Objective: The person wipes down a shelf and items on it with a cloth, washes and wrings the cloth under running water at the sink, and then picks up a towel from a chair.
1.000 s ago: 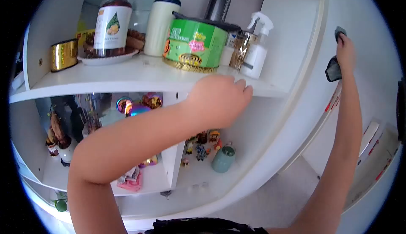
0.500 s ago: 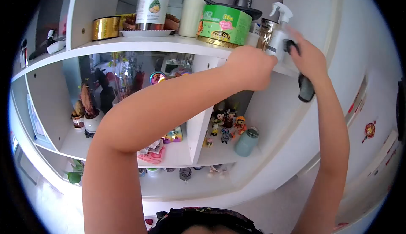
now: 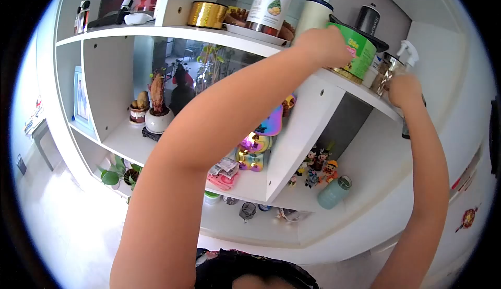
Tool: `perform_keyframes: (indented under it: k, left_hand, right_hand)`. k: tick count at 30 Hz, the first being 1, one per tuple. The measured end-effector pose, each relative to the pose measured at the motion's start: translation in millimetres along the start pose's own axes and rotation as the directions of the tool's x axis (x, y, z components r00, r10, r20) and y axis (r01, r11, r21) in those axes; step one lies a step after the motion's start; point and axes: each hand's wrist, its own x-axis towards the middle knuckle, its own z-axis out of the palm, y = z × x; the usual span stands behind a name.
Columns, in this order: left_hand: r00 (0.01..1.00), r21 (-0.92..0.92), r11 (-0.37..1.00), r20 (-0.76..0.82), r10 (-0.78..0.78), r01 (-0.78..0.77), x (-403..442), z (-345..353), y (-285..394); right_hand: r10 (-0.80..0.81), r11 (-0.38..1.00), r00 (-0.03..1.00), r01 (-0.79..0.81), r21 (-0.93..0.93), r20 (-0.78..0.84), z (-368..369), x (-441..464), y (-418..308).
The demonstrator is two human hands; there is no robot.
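My left hand (image 3: 326, 49) is closed at the left side of a green tub (image 3: 360, 54) on the upper shelf. Its fingers are turned away, so I cannot make out anything in them. My right hand (image 3: 404, 89) is closed around a dark grey, cylinder-like thing (image 3: 406, 130), mostly hidden by the hand and wrist. Just behind that hand stand a white spray bottle (image 3: 409, 55) and a brownish jar with a dark lid (image 3: 386, 71). A cream canister (image 3: 314, 15) is behind my left hand, and a black bottle (image 3: 367, 20) stands behind the tub.
Along the upper shelf (image 3: 177, 32) are a gold tin (image 3: 207, 15) and a pump bottle (image 3: 269, 8) on a white dish. Lower compartments hold potted plants (image 3: 158, 118), small figurines (image 3: 329, 171) and a teal jar (image 3: 334, 192). A vertical divider (image 3: 302, 127) stands between compartments.
The view has turned left and tilted. My left hand has moved from beside the spray bottle to the green tub's left side. My right hand, still holding the dark grey thing, is lower against the spray bottle.
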Motion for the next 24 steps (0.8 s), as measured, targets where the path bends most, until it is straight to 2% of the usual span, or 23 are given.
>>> perform_keyframes:
  k: [2, 4, 6, 8, 12, 14, 16, 17, 18, 19, 20, 21, 23, 24]
  left_hand:
    - [0.995, -0.038, 0.997, 0.074, 0.067, -0.065, -1, 4, 4]
    - [0.992, -0.055, 0.994, 0.077, 0.097, -0.093, -3, 3, 7]
    - [0.99, -0.07, 0.991, 0.073, 0.119, -0.114, -6, 3, 12]
    - [0.979, -0.111, 0.981, 0.104, 0.174, -0.162, -11, 6, 18]
    - [0.979, -0.101, 0.975, 0.022, 0.202, -0.198, -33, -3, 9]
    - [0.973, -0.112, 0.966, -0.015, 0.231, -0.231, -48, -9, 4]
    - [0.909, -0.04, 0.916, -0.145, 0.39, -0.399, -73, -20, -11]
    - [0.916, -0.039, 0.921, -0.131, 0.38, -0.388, -81, -24, -20]
    - [0.882, 0.086, 0.906, -0.206, 0.424, -0.415, -89, -28, -31]
    - [0.845, 0.197, 0.883, -0.263, 0.466, -0.426, -99, -28, -41]
    - [0.855, 0.267, 0.884, -0.261, 0.449, -0.383, -102, -29, -52]
    - [0.866, 0.327, 0.88, -0.254, 0.432, -0.343, -101, -27, -65]
    - [0.762, 0.302, 0.83, -0.335, 0.553, -0.469, -96, -17, -82]
    - [0.787, 0.259, 0.846, -0.317, 0.53, -0.465, -101, -10, -80]
  right_hand:
    - [-0.02, 1.0, 1.0, 0.02, 0.004, 0.0, 8, -5, 8]
    - [-0.043, 0.999, 0.999, 0.043, 0.011, 0.001, 14, -13, 14]
    - [-0.031, 0.994, 0.997, 0.038, 0.1, -0.069, 16, -19, 18]
    - [-0.02, 0.996, 0.999, 0.024, 0.086, -0.046, 14, -25, 20]
    - [0.138, 0.901, 0.973, -0.046, 0.432, -0.186, 1, -55, 23]
    - [0.292, 0.8, 0.916, -0.077, 0.596, -0.274, 2, -90, 26]
    - [0.312, 0.713, 0.87, 0.051, 0.699, -0.382, 21, -131, 35]
    - [0.304, 0.724, 0.829, 0.119, 0.679, -0.469, 35, -153, 38]
    - [0.291, 0.734, 0.783, 0.185, 0.653, -0.549, 49, -173, 38]
    - [0.3, 0.671, 0.807, 0.2, 0.714, -0.508, 62, -196, 31]
    - [0.307, 0.607, 0.833, 0.201, 0.769, -0.46, 69, -217, 23]
    - [0.324, 0.416, 0.865, 0.233, 0.879, -0.383, 71, -234, 3]
    - [0.351, 0.06, 0.9, 0.254, 0.965, -0.259, 79, -260, -37]
    - [0.348, -0.006, 0.905, 0.261, 0.965, -0.243, 88, -270, -52]
